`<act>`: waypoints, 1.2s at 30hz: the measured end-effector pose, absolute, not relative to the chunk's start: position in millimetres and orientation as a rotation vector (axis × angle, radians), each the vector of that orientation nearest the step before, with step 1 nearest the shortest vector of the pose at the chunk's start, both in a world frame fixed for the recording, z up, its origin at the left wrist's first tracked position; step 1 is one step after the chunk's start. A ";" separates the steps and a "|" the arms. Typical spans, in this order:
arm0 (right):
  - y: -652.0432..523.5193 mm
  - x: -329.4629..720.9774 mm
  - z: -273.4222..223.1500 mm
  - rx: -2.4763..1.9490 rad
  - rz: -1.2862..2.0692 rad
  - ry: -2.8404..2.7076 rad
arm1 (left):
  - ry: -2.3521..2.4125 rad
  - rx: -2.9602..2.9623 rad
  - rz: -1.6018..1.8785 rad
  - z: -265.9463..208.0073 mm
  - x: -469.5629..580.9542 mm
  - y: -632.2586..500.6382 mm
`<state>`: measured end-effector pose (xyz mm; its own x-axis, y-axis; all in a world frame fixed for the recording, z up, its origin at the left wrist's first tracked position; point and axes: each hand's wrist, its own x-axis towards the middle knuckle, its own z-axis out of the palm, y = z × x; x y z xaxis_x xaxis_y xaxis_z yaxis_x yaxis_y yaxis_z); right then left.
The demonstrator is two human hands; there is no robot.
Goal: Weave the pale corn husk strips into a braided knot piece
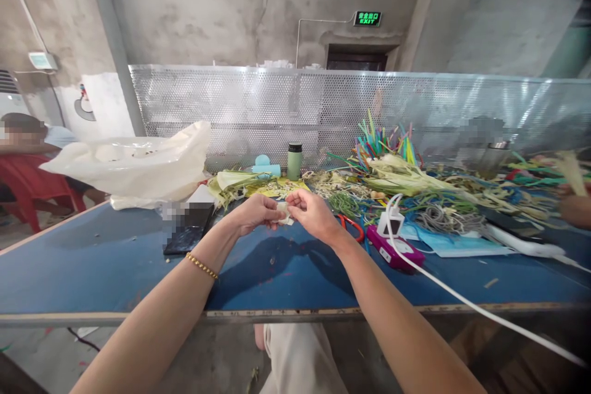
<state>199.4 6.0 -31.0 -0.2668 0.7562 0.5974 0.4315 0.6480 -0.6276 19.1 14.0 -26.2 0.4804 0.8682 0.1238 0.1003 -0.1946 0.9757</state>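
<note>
Above the blue table, my left hand (258, 212) is closed, pinching a small pale husk-like piece (287, 220) between thumb and fingers. My right hand (314, 214) pinches the same piece from the other side, its fingers curled. Fingers cover much of the piece, so its full shape is hidden. Just behind the hands lie pale green corn husks (233, 183) and yellow scraps. To the right are a small bundle of green strands (344, 204) and red-handled scissors (353, 228), partly hidden by my right wrist.
A black phone (189, 228) and a large plastic bag (133, 163) are on the left. A green bottle (294, 162) stands behind. At right, a purple power strip (394, 248) trails a white cable (466, 305) over the table's edge. A co-worker's hand (575, 206) shows far right.
</note>
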 end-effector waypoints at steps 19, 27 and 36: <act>0.0 194.9 -22.9 -0.869 0.295 -2.100 | 0.939 1.908 0.662 -21.1 23.7 1.3; 2.8 195.7 -22.1 -0.857 0.708 -1.922 | 0.760 1.741 0.690 -22.4 18.5 5.9; 5.1 198.2 -23.6 -0.835 0.761 -1.875 | 0.659 1.468 0.730 -24.0 18.0 9.6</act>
